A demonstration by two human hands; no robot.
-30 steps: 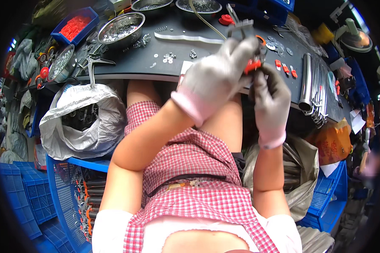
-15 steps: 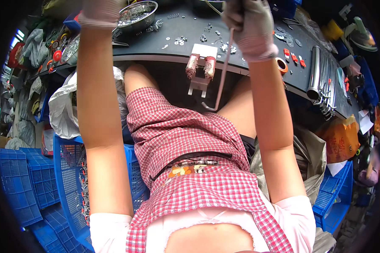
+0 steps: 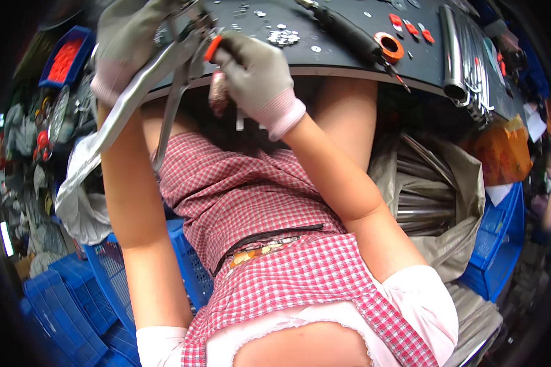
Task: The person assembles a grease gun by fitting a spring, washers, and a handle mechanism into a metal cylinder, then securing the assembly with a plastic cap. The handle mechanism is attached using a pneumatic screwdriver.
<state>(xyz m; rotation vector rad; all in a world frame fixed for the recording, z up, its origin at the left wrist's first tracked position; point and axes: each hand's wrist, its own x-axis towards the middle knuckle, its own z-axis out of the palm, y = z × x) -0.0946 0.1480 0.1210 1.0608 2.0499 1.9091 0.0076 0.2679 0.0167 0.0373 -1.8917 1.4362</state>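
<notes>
Grey-gloved left hand (image 3: 125, 46) and right hand (image 3: 257, 76) clasp metal bracket (image 3: 165, 85) (above lap).

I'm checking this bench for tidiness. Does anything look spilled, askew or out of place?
Small metal washers lie scattered loose across the dark bench instead of in a tray. A black tool lies slantwise, its tip poking past the bench edge beside an orange tape roll. Both gloved hands, left and right, grip metal strips.
</notes>
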